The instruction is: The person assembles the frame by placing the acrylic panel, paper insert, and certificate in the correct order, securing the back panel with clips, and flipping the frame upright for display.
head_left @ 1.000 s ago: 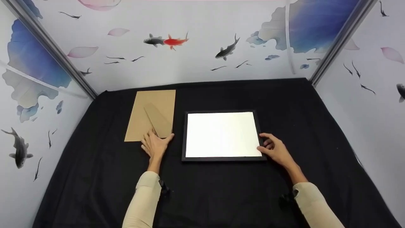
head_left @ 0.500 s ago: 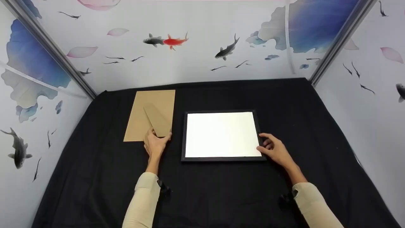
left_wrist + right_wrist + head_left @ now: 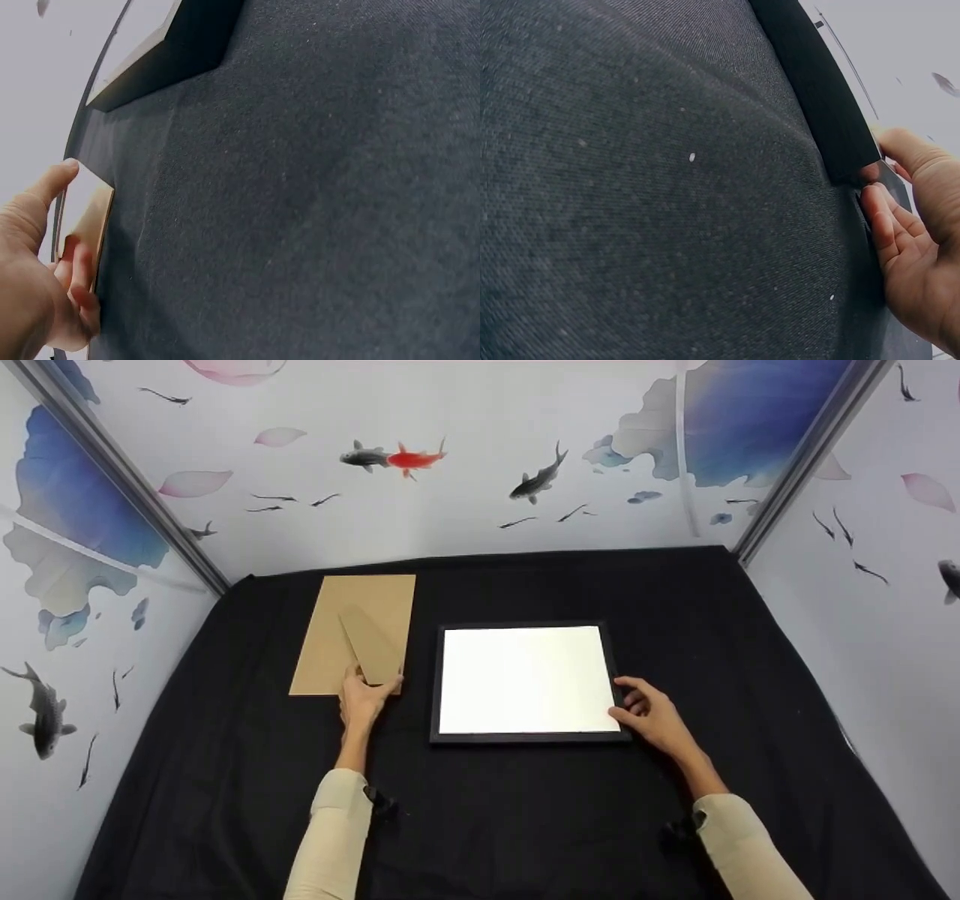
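1. Two bare hands of one person were in view, and each of them was gripping something.
2. A black frame [image 3: 529, 738] lay flat on a black cloth [image 3: 525, 817], and a very bright white panel [image 3: 529, 679] filled its inside.
3. To the left of the black frame, near but not touching it, lay a brown board [image 3: 324, 649]. Its far edge was farther from the person than that of the black frame.
4. On the brown board there was a slanting flap [image 3: 371, 649], wider at its near end.
5. The left hand [image 3: 361, 701], also left of the black frame, held the brown board at its near edge, with the thumb by the right corner and the fingers bent beside the flap. I could not tell how far the fingertips reached under.
6. The right hand [image 3: 651, 716] pinched the right side of the black frame, close to its near corner, the thumb above and the other fingers curled at the outer side.
7. Beyond the black frame stood a pale wall [image 3: 465, 510] with painted fish [image 3: 412, 459].
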{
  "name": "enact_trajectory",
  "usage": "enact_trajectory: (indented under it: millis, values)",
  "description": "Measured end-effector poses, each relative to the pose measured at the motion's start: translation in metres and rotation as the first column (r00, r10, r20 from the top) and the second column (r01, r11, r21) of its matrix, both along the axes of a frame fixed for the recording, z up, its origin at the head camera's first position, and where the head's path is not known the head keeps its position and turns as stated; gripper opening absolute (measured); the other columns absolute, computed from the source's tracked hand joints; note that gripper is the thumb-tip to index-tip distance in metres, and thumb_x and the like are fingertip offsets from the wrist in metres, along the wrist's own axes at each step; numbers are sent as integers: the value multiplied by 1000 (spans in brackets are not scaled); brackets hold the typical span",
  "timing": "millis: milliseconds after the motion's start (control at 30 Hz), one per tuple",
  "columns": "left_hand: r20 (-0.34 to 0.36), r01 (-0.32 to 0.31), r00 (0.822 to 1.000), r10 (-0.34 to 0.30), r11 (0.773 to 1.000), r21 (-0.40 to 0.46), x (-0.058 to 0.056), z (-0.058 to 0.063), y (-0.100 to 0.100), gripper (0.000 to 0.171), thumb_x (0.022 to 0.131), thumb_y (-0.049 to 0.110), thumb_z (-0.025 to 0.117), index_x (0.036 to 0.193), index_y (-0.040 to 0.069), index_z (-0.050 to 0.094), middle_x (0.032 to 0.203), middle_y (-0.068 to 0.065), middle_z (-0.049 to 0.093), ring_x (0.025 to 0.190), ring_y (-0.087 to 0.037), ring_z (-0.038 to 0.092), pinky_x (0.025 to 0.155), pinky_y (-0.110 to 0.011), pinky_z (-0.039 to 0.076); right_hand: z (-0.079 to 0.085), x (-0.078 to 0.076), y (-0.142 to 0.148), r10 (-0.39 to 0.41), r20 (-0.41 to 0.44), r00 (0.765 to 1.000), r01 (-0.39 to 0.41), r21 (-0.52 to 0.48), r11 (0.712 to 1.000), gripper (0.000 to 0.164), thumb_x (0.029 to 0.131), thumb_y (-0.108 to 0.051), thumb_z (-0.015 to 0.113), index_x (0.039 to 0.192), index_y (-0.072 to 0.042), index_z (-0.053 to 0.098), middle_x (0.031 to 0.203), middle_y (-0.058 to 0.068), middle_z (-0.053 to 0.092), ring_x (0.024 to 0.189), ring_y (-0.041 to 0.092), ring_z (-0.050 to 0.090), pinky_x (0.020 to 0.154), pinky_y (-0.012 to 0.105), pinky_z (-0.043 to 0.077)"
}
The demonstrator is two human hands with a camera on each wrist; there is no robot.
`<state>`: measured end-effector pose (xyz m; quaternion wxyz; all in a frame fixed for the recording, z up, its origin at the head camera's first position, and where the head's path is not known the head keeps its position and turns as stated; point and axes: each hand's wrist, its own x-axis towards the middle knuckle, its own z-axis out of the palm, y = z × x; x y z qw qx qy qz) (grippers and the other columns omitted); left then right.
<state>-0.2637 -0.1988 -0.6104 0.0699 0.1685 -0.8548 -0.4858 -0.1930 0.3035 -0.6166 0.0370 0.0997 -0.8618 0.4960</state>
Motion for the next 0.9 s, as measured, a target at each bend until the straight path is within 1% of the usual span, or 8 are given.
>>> enact_trajectory:
  millis: [133,267,367,500,567,667,800,900]
  values:
    - [-83,47,996,-38,993,110,0,-1,-3,83,80,24,89,144,-5,44,131,-26,57,122,-39,53,104,-51,40,19,8,-9,-5,-18,1000,5,-17,1000,51,89,-1,78,135,5,58,97,25,60,80,31,58,70,29,47]
    - [-141,91,988,-56,961,260,2,-2,-3,85,83,12,87,149,-5,37,146,-25,47,131,-34,47,106,-43,38,33,13,-14,3,4,1000,-3,-8,1000,51,90,0,77,135,9,57,99,28,59,81,33,58,70,29,47]
    - [-140,98,989,-52,933,345,3,-1,-3,87,84,9,85,152,-2,33,147,-21,45,113,-28,57,89,-34,49,32,13,-14,2,9,1000,-2,-4,1000,51,90,0,76,136,9,56,99,29,59,81,33,58,70,29,47]
    - [-132,103,990,-52,906,411,3,2,-2,83,86,7,83,152,1,32,141,-20,49,85,-23,59,66,-26,50,17,7,-9,-9,-20,1000,9,-13,1000,51,89,0,77,135,7,58,97,26,60,79,31,58,68,28,46]
    - [-128,111,990,-62,896,430,2,4,-2,81,88,8,81,152,0,31,140,-20,49,87,-22,58,68,-27,49,7,4,-6,-15,-28,1000,15,-6,1000,51,89,-3,78,136,4,59,96,22,60,79,28,58,68,27,46]
    - [-97,112,992,-77,889,444,2,7,-4,83,91,13,79,155,2,27,148,-19,45,103,-25,56,80,-33,50,-4,-1,0,-21,-19,1000,21,-3,1000,51,90,-9,80,136,-2,60,97,16,61,79,25,58,68,26,46]
    - [-71,120,993,-98,871,475,2,11,-6,87,94,18,76,159,2,19,160,-19,31,130,-33,46,99,-43,44,-8,-3,3,-14,-14,1000,14,-11,1000,51,90,-13,80,136,-4,61,97,14,61,79,24,59,69,26,47]
    - [-81,140,990,-115,863,486,2,12,-8,87,97,22,72,161,3,15,163,-19,23,141,-34,36,107,-45,37,-7,-2,1,-15,-24,1000,15,-1,1000,50,90,-11,80,136,-3,61,96,14,61,79,24,59,69,26,47]
